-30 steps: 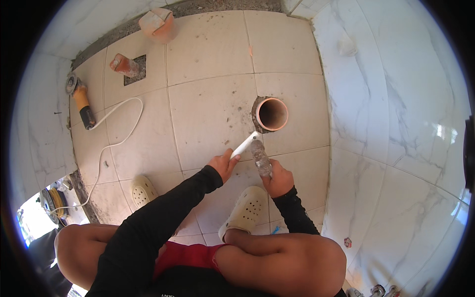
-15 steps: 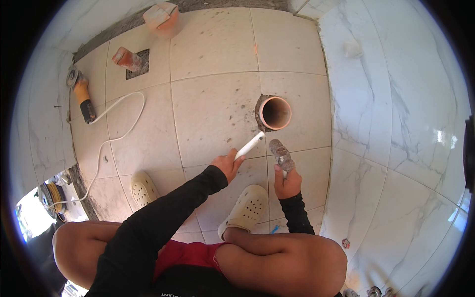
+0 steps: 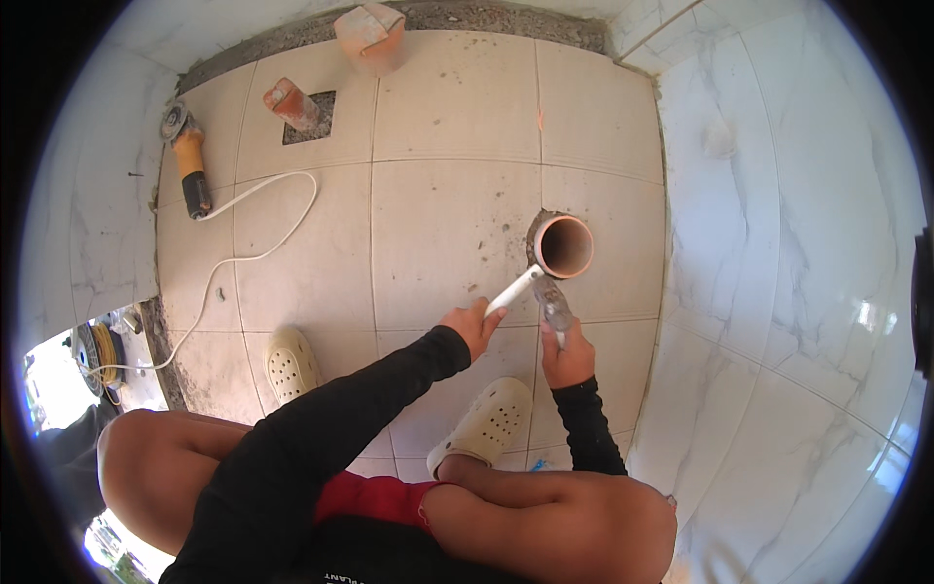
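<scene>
My left hand is closed around a slim white bar with a dark hole near its far end. That end lies beside the near-left rim of an orange pipe, whose open mouth sits in a rough cut-out in the floor tile. My right hand grips a dusty grey hammer, its head pointing up toward the pipe. The hammer head is right by the bar's far end; whether they touch, I cannot tell. Most of the hammer's handle is hidden by my right hand.
An angle grinder with a white cord lies by the left wall. Another orange pipe piece stands in a square floor opening; an orange bucket-like container is at the back. A cable reel sits at the left doorway.
The view has shifted slightly, so the floor things sit farther right and lower. The white bar's end and the hammer head have come closer together beside the pipe. Both hands keep their grips.
</scene>
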A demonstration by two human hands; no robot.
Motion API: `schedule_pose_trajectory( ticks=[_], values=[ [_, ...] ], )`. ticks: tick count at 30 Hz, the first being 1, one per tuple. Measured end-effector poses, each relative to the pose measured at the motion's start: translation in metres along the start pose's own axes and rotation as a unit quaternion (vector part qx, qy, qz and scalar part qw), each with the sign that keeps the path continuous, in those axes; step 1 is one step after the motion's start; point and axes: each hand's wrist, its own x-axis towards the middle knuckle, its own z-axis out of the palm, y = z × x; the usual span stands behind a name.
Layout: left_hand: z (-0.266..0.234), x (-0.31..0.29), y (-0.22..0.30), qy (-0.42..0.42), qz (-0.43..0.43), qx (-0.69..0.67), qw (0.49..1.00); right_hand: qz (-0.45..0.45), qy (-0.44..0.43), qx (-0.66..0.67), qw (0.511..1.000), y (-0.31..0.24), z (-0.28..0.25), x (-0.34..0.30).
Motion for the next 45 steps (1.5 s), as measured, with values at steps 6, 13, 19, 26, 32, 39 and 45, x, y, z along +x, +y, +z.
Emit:
schedule_pose_trajectory(
  ticks=[6, 13, 19, 26, 32, 39, 45],
  values=[
    [0.01, -0.012, 0.004, 0.006, 0.027, 0.077, 0.997, -0.017, 0.075, 0.018, 0.997, 0.003, -0.021, -0.025],
    [0.008, -0.014, 0.005, 0.02, 0.012, 0.079, 0.997, 0.012, 0.102, 0.026, 0.994, 0.015, -0.026, -0.03],
    [-0.001, -0.011, 0.009, -0.015, -0.018, 0.078, 0.997, -0.014, 0.103, 0.042, 0.994, 0.015, -0.022, -0.026],
    [0.001, -0.012, 0.01, -0.002, -0.018, 0.055, 0.998, 0.0, 0.067, 0.031, 0.997, -0.002, -0.031, -0.013],
    [-0.001, -0.011, 0.005, -0.027, -0.028, 0.007, 0.999, -0.06, 0.032, 0.048, 0.997, -0.024, -0.046, 0.001],
    [0.0, -0.009, 0.001, 0.024, 0.01, 0.008, 1.0, -0.005, -0.023, -0.026, 0.999, -0.022, -0.012, 0.011],
    [-0.003, -0.007, -0.002, -0.011, -0.01, -0.011, 1.0, -0.024, 0.062, 0.054, 0.996, -0.02, -0.021, 0.0]
  ],
)
